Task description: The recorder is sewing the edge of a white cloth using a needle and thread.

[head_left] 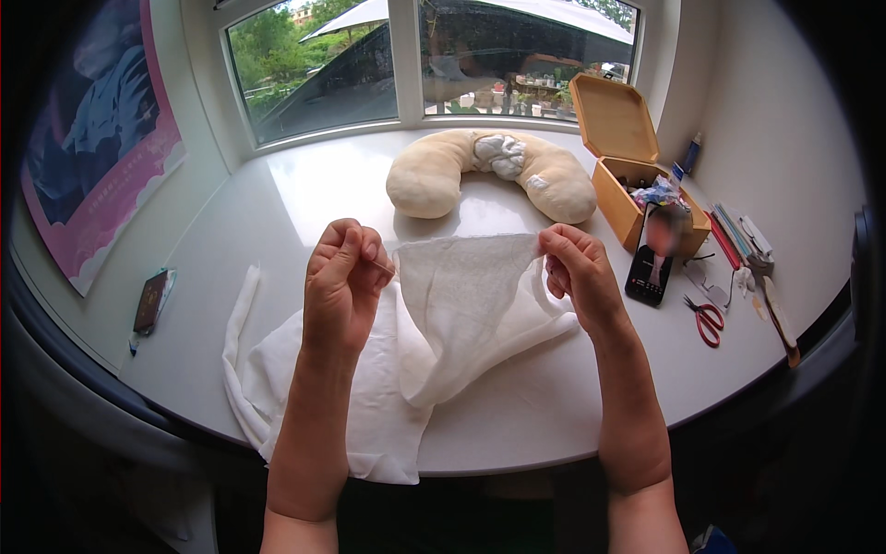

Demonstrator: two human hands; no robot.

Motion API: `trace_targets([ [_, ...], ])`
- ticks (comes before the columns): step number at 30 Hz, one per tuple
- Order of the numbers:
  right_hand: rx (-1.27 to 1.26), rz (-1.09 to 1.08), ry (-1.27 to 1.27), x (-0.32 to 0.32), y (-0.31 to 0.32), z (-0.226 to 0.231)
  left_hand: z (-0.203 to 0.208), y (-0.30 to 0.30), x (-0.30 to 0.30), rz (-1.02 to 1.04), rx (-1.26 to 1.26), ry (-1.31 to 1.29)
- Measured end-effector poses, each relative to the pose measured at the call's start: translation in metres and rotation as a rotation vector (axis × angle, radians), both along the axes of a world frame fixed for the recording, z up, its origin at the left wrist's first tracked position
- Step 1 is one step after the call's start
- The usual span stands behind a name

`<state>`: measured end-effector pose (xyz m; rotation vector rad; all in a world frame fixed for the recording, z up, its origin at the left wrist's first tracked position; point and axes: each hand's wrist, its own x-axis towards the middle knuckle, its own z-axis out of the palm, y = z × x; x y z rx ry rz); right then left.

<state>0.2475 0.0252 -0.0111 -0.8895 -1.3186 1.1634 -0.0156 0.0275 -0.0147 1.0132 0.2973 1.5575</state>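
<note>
A thin white cloth (466, 286) is stretched between my two raised hands, its top edge nearly straight and its lower part sagging onto the table. My left hand (341, 277) is closed in a pinch at the cloth's upper left corner. At the opposite corner my right hand (580, 272) pinches the edge between thumb and fingers. More white fabric lies loosely under my left forearm, with one fold hanging over the table's front edge. Beyond the cloth rests a cream U-shaped neck pillow (426, 180), with white stuffing (499, 155) showing at its middle.
At the right stands an open wooden box (620, 198) with mixed small items. A phone (653, 258) leans against it. Red-handled pliers (709, 325), glasses (706, 272) and several pens lie nearby. A small dark brown booklet (150, 301) is at the far left. A window closes off the back.
</note>
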Motion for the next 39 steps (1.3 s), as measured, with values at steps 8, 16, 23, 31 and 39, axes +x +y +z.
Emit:
trace_targets([
  [8, 0.001, -0.050, 0.012, -0.001, 0.000, 0.001, 0.004, -0.003, -0.004, 0.075, -0.026, -0.051],
  [16, -0.013, -0.078, 0.030, 0.002, 0.003, -0.003, 0.004, -0.003, -0.014, 0.332, -0.065, -0.033],
  [23, -0.017, -0.075, 0.031, 0.000, 0.002, -0.002, 0.008, -0.009, -0.007, 0.570, -0.204, 0.386],
  [31, 0.060, 0.066, -0.085, -0.006, -0.004, 0.002, 0.000, -0.010, 0.009, 1.129, 0.174, 1.306],
  [39, 0.129, 0.274, -0.179, -0.021, -0.023, 0.010, -0.001, -0.024, 0.035, 0.078, 0.370, 0.703],
])
